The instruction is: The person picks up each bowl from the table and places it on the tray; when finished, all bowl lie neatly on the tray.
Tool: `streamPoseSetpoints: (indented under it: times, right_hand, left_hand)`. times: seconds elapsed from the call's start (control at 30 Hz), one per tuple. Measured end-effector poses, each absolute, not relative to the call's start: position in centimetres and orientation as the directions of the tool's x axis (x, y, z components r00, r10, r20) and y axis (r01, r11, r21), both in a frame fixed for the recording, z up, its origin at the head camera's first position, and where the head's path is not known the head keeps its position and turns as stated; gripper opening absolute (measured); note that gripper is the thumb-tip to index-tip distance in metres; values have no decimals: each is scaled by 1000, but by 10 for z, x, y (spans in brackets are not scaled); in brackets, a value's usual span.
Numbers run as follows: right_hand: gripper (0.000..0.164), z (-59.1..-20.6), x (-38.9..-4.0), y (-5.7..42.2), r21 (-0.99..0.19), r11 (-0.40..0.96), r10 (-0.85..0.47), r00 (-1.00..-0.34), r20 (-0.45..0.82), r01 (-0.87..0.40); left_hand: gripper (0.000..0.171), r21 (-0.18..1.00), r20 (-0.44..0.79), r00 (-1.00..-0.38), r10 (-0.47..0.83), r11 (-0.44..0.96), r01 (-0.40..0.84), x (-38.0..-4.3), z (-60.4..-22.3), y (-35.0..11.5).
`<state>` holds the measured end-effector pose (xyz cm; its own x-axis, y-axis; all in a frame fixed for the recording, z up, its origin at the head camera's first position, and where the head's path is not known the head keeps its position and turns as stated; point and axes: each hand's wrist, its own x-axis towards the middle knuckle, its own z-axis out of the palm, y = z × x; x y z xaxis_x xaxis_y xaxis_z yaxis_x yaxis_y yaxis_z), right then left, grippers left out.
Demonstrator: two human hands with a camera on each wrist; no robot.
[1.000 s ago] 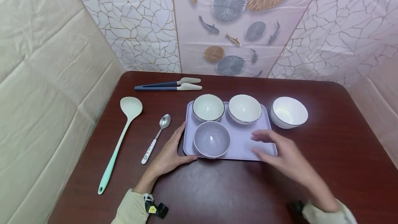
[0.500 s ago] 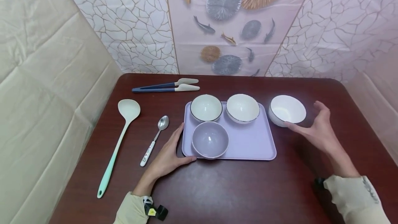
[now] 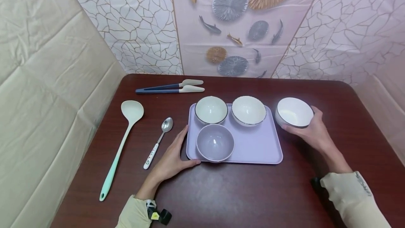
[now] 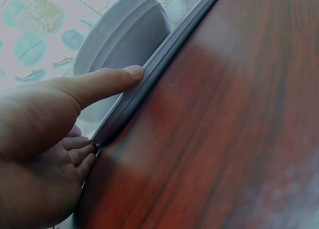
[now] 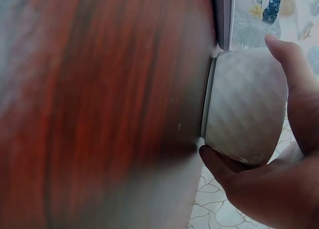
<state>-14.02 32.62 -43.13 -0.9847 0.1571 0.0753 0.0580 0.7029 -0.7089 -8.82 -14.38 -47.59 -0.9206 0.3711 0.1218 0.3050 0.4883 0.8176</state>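
Note:
My right hand (image 3: 313,134) grips a white bowl (image 3: 295,112) standing to the right of the tray, thumb at its near side and fingers around its right side. A raised diamond pattern covers this bowl's outside (image 5: 244,102) in the right wrist view. My left hand (image 3: 171,156) rests at the near left corner of the lilac tray (image 3: 253,150). Its thumb lies along the front rim and its fingers along the left side. A grey-lilac bowl (image 3: 215,143) sits at the tray's near left. Behind it are a pale dark-rimmed bowl (image 3: 211,111) and a white bowl (image 3: 249,111).
Left of the tray lies a metal spoon (image 3: 158,143) with a white patterned handle. A white ladle (image 3: 121,147) with a mint-green handle lies further left. Blue and white tongs (image 3: 171,88) lie at the back of the dark wooden table (image 3: 215,192).
My right hand has moved rightward from over the tray to the white bowl outside it and now grips that bowl. My left hand has stayed at the tray corner.

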Motion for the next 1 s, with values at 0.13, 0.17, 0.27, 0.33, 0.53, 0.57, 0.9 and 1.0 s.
streamPoseSetpoints:
  times: [0.13, 0.17, 0.27, 0.33, 0.53, 0.57, 0.9, 1.0]
  right_hand:
    - [119, -432, -142, 326, -697, 711, 192, -979, 74, 87]
    - [118, -432, -142, 327, -694, 713, 204, -976, 74, 97]
    - [118, -431, -140, 328, -691, 715, 220, -972, 79, 106]
    - [118, -429, -139, 327, -688, 718, 220, -972, 84, 103]
    - [117, -416, -133, 324, -682, 726, 202, -975, 91, 86]
    - [118, -413, -130, 324, -684, 725, 197, -976, 92, 82]
    - [113, -387, -82, 308, -704, 703, -2, -990, 138, -100]
    - [114, -390, -70, 292, -736, 657, -66, -985, 156, -161]
  left_hand:
    - [114, 818, 125, -920, 370, 486, 307, -88, -476, -143]
    - [114, 818, 126, -919, 373, 486, 309, -88, -476, -143]
    - [114, 817, 130, -916, 380, 482, 316, -88, -477, -143]
    - [115, 819, 132, -916, 379, 480, 316, -87, -477, -142]
    - [115, 819, 118, -922, 369, 489, 300, -87, -477, -143]
    - [115, 818, 117, -921, 371, 490, 301, -88, -477, -143]
    - [115, 824, 132, -920, 369, 474, 309, -89, -475, -144]
    - [115, 825, 132, -921, 368, 474, 308, -90, -476, -143]
